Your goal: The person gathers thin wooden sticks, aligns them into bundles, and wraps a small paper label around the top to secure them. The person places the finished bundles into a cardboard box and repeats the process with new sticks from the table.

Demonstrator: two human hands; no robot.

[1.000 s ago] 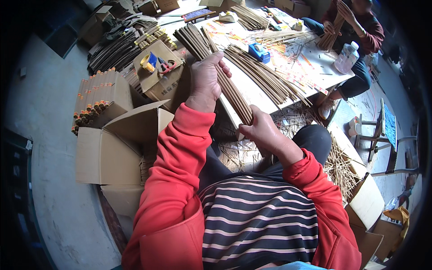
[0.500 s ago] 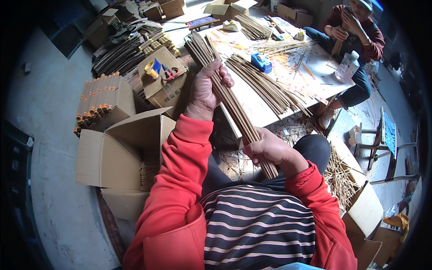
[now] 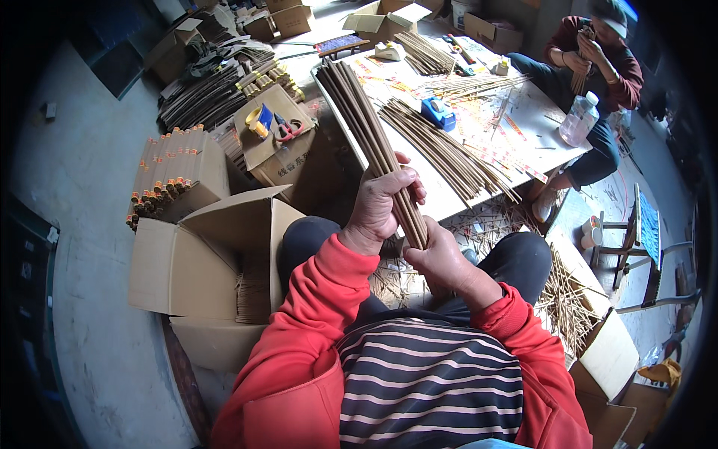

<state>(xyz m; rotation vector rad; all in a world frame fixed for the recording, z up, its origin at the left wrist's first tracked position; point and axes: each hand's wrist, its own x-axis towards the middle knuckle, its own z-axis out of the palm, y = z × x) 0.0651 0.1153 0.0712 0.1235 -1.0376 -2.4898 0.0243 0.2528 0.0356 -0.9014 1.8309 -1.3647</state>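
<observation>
Your left hand (image 3: 381, 206) and right hand (image 3: 441, 258) both close around the stick bundle (image 3: 366, 127), steadying it over the table's (image 3: 449, 198) near edge.

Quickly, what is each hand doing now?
Left hand: closed around the bundle of long brown sticks.
Right hand: closed on the bundle's lower end.

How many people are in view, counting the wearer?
2: the wearer, whose left hand and right hand grip a stick bundle, and a co-worker seated across the table. Others may be hidden.
</observation>
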